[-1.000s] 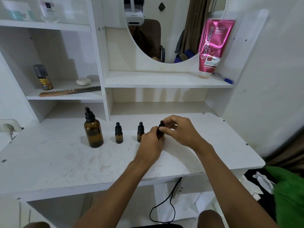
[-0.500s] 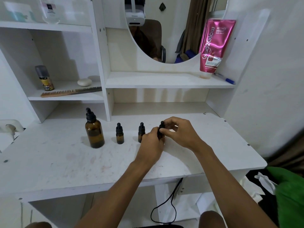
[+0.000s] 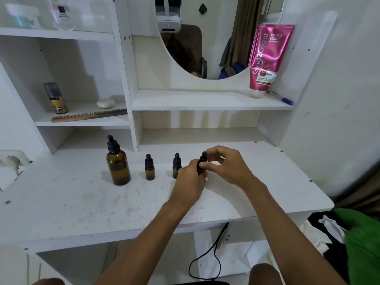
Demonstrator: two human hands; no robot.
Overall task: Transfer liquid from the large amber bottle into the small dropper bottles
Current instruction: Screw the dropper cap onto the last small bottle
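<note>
The large amber bottle [image 3: 118, 166] with its black dropper cap stands upright on the white desk [image 3: 82, 202], left of centre. Two small amber dropper bottles stand capped to its right, the first [image 3: 150, 168] alone and the second [image 3: 176, 165] partly behind my left hand [image 3: 190, 182]. My left hand wraps the body of a third small dropper bottle [image 3: 202, 161], which is mostly hidden. My right hand [image 3: 224, 165] pinches that bottle's black cap between thumb and fingers.
A divider panel [image 3: 131, 120] rises just behind the large bottle. Shelves above hold a spray can [image 3: 55, 98], a comb [image 3: 88, 115], a pink tube [image 3: 267, 58] and a pen [image 3: 280, 98]. A socket [image 3: 12, 160] sits at the left, a black cable [image 3: 216, 254] hangs below.
Both hands stay on the third small bottle; the right fingers have shifted slightly around its cap. The other bottles have not moved.
</note>
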